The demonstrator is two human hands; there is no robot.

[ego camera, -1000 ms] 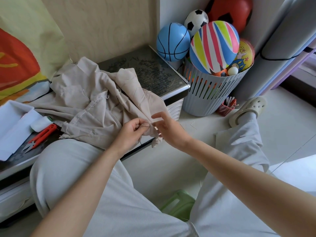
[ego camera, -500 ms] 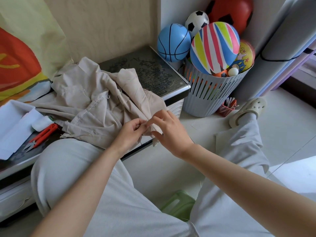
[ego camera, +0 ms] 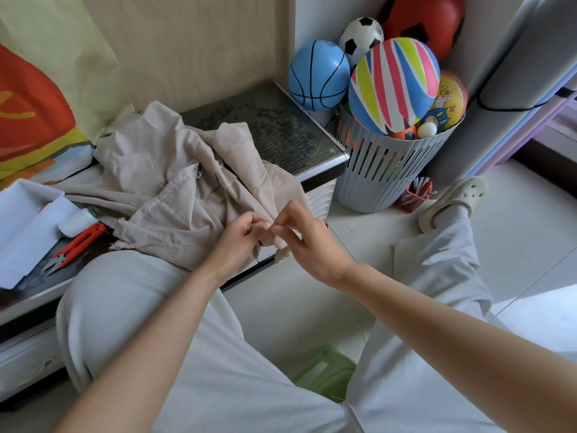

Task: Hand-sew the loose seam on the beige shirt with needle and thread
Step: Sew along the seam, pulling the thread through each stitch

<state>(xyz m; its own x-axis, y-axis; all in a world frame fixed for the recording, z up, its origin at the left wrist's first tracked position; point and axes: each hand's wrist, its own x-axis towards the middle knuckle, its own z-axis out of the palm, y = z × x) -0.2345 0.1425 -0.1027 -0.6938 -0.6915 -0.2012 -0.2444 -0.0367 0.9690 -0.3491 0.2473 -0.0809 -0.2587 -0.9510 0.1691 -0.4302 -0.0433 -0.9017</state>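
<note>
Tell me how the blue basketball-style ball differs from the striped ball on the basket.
The blue ball with black basketball lines is one plain colour; the multicoloured striped ball carries pink, yellow, blue and white bands. The striped ball looks larger than the blue ball. The striped ball sits atop the grey slatted plastic basket; the blue ball lies outside its rim. Both are round toy balls.

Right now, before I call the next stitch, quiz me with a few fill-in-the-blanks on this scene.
1. The left hand and right hand both pinch the edge of the beige ____.
2. The orange thread snips lie to the ____ of that garment.
3. The basketball beside the striped ball is ____.

Missing words: shirt; left; blue.
</note>
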